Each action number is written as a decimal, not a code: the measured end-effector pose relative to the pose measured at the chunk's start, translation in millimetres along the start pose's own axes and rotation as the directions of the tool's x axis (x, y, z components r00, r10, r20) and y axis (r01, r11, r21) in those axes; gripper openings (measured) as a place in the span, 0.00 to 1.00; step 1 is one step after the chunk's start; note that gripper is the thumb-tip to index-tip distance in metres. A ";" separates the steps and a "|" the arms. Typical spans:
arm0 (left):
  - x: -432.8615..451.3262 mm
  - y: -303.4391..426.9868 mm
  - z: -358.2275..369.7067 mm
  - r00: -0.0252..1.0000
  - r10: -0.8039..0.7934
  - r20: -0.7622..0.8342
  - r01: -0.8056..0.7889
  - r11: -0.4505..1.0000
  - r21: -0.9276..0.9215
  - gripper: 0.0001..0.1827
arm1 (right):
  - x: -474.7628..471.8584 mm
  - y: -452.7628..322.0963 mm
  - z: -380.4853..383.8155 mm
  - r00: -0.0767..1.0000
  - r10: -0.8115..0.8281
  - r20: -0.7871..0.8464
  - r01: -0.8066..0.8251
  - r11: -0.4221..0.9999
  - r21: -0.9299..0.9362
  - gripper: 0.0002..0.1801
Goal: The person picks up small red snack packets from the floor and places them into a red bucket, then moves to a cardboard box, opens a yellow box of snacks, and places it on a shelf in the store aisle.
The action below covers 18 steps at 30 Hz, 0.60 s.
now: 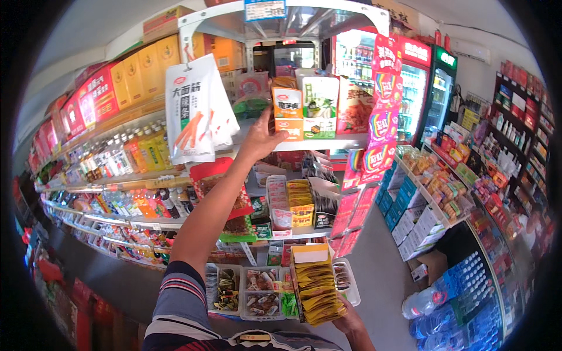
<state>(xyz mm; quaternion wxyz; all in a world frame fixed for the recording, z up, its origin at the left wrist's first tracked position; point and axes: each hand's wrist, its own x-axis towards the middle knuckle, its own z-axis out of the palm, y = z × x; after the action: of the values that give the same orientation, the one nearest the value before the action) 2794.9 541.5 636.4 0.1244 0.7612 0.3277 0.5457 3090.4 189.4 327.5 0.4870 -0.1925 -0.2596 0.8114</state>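
My left hand [262, 139] reaches up to the white metal rack's upper shelf. Its thumb lies across the lower front of an orange-and-white snack box [288, 107], with the fingers along the box's left side. A green-and-white snack packet display [321, 103] stands just to the right of that box. Low in front of me, my right hand [350, 316] holds an open display box of yellow snack packets [317, 285] by its lower right side. The packets are stacked in a row inside it, and the raised box end is toward the rack.
Large white snack bags [191, 114] hang at the rack's left post, pink candy strips [383, 118] at its right. Plastic bins of small packets [262, 291] sit at the bottom. Drink bottles [145, 149] line shelves leftward. Water bottle packs [456, 302] stand on the right floor.
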 end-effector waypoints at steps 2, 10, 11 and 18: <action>-7.6 -3.1 -17.5 0.999 -0.044 -0.013 0.045 0.995 0.087 0.46 | 7.3 0.8 -5.6 1.000 -0.004 0.016 0.004 1.000 0.017 0.42; -34.8 9.6 -70.5 0.958 -0.162 -0.235 0.165 0.986 -0.009 0.38 | 59.9 -49.4 49.2 0.998 -0.062 -0.025 0.060 0.994 -0.088 0.37; -38.6 16.4 -73.7 0.957 -0.187 -0.220 0.178 0.982 -0.062 0.36 | 66.4 -60.5 63.7 0.997 -0.076 0.001 0.076 0.992 -0.099 0.35; -47.9 32.5 -94.3 0.942 -0.311 -0.123 0.228 0.867 -0.444 0.41 | 129.1 -110.8 158.1 0.943 -0.207 0.260 0.246 0.961 -0.126 0.27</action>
<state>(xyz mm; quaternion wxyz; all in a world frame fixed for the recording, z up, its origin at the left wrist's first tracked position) 2711.6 470.8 653.5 0.3298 0.6067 0.3154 0.6510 3019.2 310.7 512.3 0.5250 -0.0977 -0.4008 0.7445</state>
